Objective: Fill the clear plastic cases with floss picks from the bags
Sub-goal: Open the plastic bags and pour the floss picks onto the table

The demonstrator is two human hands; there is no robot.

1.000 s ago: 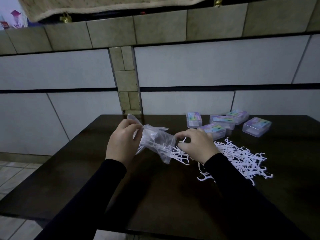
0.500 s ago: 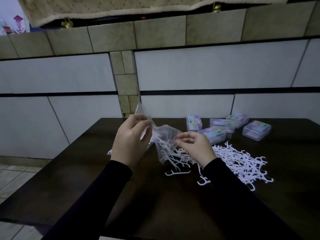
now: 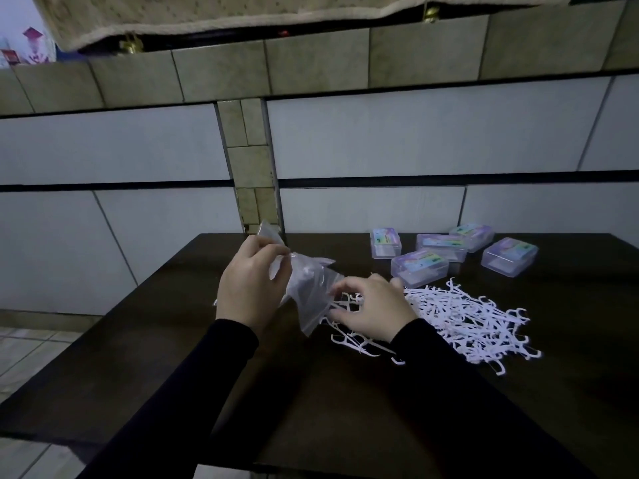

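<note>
I can't read any text here. The five cases (image 3: pixel 419 267) near the table's (image 3: pixel 173 357) far edge carry coloured labels under their lids, but the print is too small and blurred for me to make out. The pink item (image 3: pixel 31 43) at the top left corner shows no legible lettering either.

5 clear cases (image 3: pixel 419 267), 1 plastic bag (image 3: pixel 311 288), 1 pile of floss picks (image 3: pixel 463 319), 2 hands.
</note>
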